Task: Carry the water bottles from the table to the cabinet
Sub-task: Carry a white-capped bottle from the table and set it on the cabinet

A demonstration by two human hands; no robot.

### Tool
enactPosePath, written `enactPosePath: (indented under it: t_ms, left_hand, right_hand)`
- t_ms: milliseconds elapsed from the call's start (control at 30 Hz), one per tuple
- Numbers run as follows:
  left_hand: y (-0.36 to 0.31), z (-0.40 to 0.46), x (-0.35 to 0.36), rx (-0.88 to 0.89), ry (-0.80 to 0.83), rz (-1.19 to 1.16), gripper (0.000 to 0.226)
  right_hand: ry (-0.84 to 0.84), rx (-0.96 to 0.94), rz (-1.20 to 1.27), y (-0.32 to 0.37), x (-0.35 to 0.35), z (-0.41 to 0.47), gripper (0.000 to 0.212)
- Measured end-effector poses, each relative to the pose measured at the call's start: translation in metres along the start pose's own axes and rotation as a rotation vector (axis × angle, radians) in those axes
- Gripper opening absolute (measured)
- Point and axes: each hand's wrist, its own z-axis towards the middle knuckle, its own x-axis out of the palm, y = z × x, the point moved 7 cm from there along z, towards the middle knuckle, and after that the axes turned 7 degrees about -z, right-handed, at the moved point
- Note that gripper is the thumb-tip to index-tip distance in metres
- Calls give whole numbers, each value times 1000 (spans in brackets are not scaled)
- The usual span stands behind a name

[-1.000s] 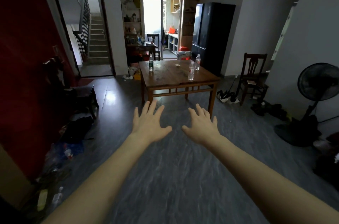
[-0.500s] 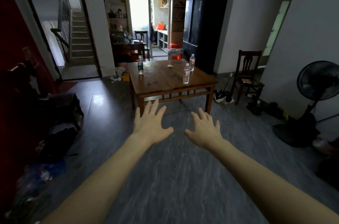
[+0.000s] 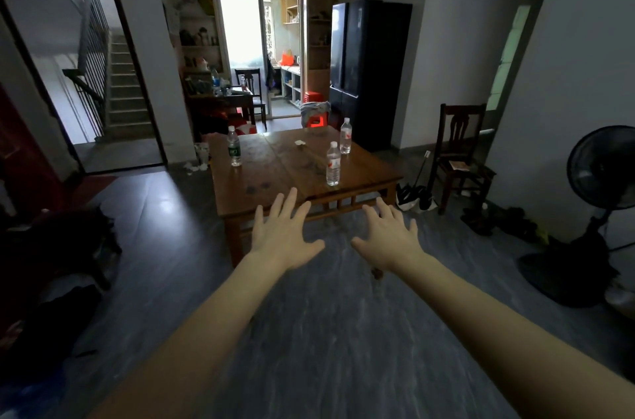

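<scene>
Three clear water bottles stand upright on a low wooden table (image 3: 275,191). The green-labelled bottle (image 3: 234,151) is at the table's far left. A red-labelled bottle (image 3: 333,164) stands near the right front, and another red-labelled bottle (image 3: 345,136) stands behind it at the far right. My left hand (image 3: 283,234) and my right hand (image 3: 388,240) are stretched out palm down with fingers spread, in front of the table's near edge. Both hold nothing and touch no bottle.
A dark fridge (image 3: 369,71) stands behind the table. A wooden chair (image 3: 462,150) and a black floor fan (image 3: 604,178) are at the right. Dark clutter (image 3: 58,257) lies along the left wall. Open shelves (image 3: 199,51) and a doorway (image 3: 259,54) are at the back, stairs (image 3: 125,85) at the left.
The table and bottles have come closer and look larger as I walk forward. My hands stay open and outstretched, now reaching the table's near edge.
</scene>
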Motion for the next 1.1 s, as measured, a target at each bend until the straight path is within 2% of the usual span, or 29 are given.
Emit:
enactPosePath:
  t_ms: [233, 533, 867, 1100]
  left_hand:
    - [2, 97, 17, -10, 36, -1, 88]
    - [26, 233, 46, -4, 63, -7, 87]
    - [44, 410, 71, 102, 92, 3, 86]
    - [55, 496, 94, 136, 154, 9, 87]
  right_hand:
    - [67, 7, 8, -26, 16, 94, 76]
    - [105, 2, 1, -28, 45, 230, 74]
    - [113, 48, -34, -30, 44, 401, 77]
    - [196, 94, -48, -39, 75, 474, 78]
